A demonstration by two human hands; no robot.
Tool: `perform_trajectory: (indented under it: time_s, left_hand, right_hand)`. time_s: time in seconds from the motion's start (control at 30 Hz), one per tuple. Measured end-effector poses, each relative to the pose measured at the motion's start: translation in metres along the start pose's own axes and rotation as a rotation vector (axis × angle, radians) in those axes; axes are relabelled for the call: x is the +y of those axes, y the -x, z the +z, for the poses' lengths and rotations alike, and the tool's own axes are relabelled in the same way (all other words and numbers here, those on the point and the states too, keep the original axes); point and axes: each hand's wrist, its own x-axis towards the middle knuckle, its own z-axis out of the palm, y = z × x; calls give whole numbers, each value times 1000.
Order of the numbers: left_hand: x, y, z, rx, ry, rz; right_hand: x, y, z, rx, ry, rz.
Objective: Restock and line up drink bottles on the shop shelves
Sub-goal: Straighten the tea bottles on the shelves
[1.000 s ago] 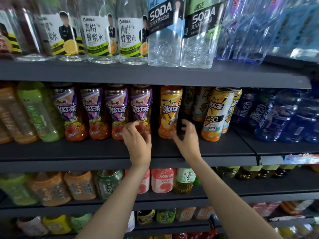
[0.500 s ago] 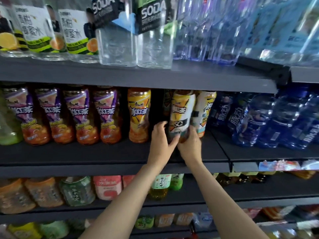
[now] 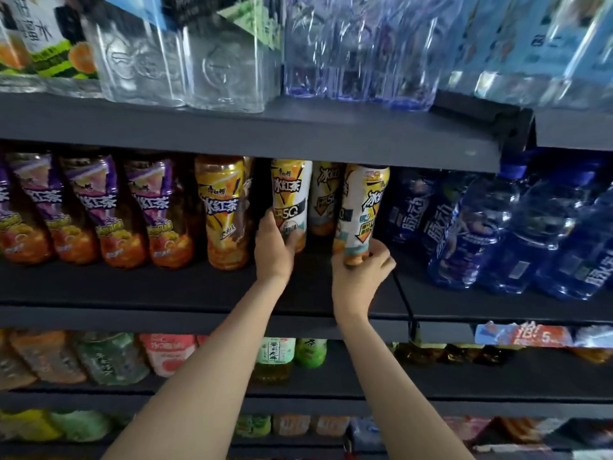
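Head view of a dark grey metal shop shelf (image 3: 199, 287) stocked with drinks. The left hand (image 3: 275, 247) wraps the lower part of a white-and-yellow labelled iced tea bottle (image 3: 290, 197) that stands upright on the shelf; its grip is curled around the bottle's left side and front, the thumb lying across the label. The right hand (image 3: 360, 273) holds the base of a second white-and-yellow labelled iced tea bottle (image 3: 363, 207), just to the right of the first; its grip pinches the bottom from below and from the right, and this bottle leans slightly, its top tipped to the right. Whether its base touches the shelf cannot be told. Between and behind the two, a third bottle of the same label (image 3: 326, 197) stands further back. To the left stand a yellow-labelled amber tea bottle (image 3: 222, 210) and a row of purple-labelled red tea bottles (image 3: 96, 207). To the right, blue translucent plastic bottles (image 3: 491, 227) lean together. Clear square-sided plastic bottles (image 3: 185, 61) occupy the shelf above; the lower shelves are blurred.
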Motion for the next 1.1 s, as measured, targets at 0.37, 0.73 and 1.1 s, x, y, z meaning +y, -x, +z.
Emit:
perform_trajectory:
  time_s: [0.37,0.73,1.1]
  left_hand:
    - [-7,-6,2,-83,-6,-71]
    - [-7,1,-9,-150,-102,-58]
    - [-11,41,-39,-93,-127,61]
  right_hand:
    - [11,-45,4,-206,139,23]
    - [8,-23,-10,-245,182,-30]
    - [0,-17,-13,-27,236,48]
